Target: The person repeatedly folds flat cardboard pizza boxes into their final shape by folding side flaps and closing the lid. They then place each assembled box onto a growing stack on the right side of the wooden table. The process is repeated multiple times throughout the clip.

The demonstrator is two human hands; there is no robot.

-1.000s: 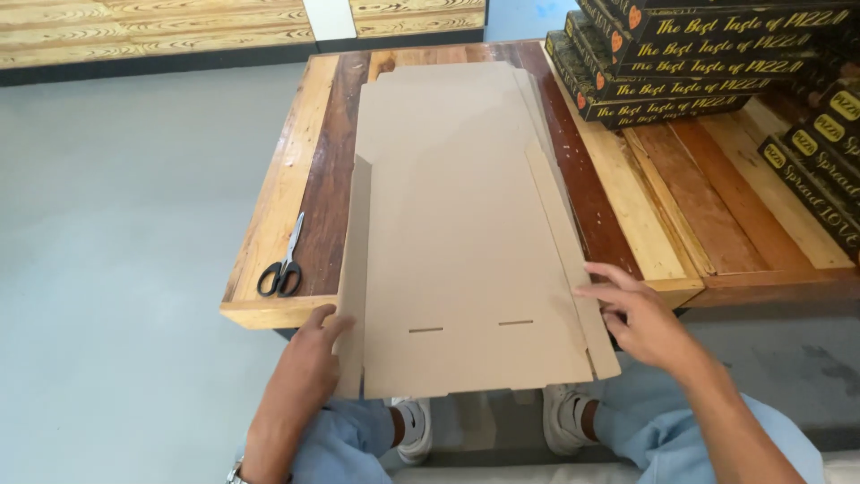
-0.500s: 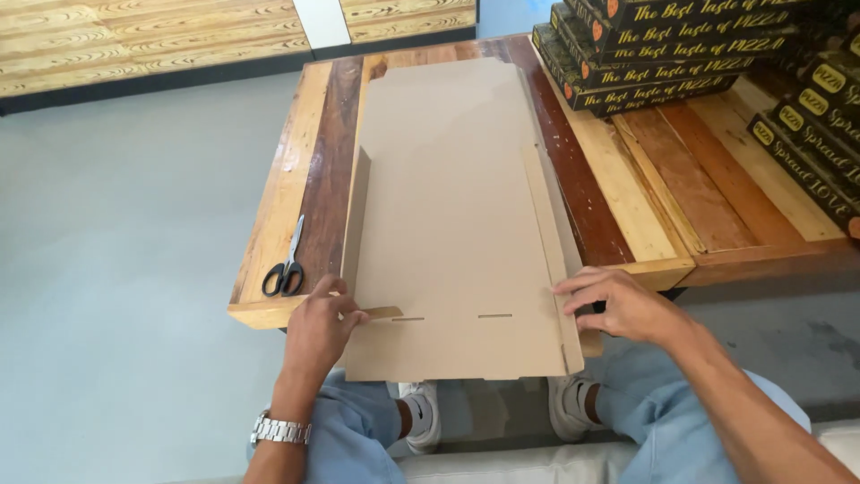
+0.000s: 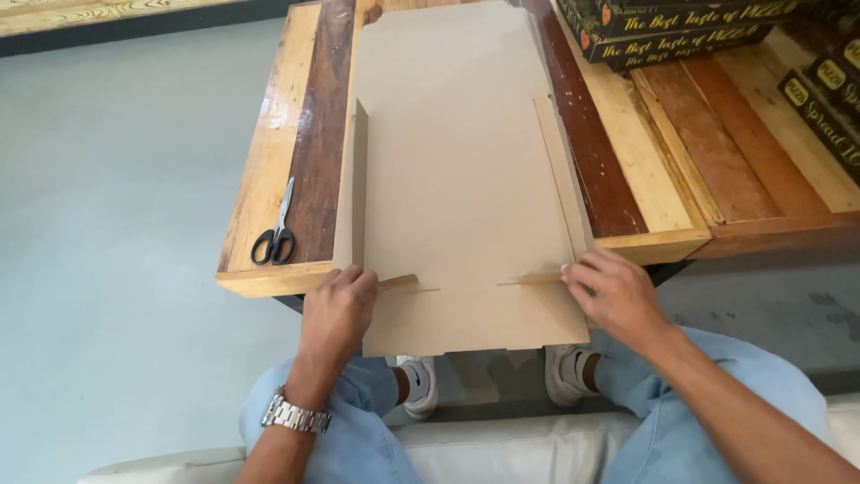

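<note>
A flat brown cardboard box blank (image 3: 457, 179) lies lengthwise on a wooden table (image 3: 287, 134), its near end hanging over the table's front edge above my knees. Its left side flap (image 3: 354, 188) stands folded up; the right side flap (image 3: 560, 179) is slightly raised. My left hand (image 3: 339, 309) presses on the near left corner, fingers curled over a small tab folded inward. At the near right corner my right hand (image 3: 614, 296) pinches the matching tab.
Black-handled scissors (image 3: 276, 229) lie on the table's left front part. Stacks of dark printed flat boxes (image 3: 681, 31) stand at the back right, with more along the right edge (image 3: 824, 108). I sit on a white seat (image 3: 502, 448); grey floor lies to the left.
Both hands have moved inward onto the blank's near corners and folded the small tabs in. The left side flap now stands upright. The camera has moved closer.
</note>
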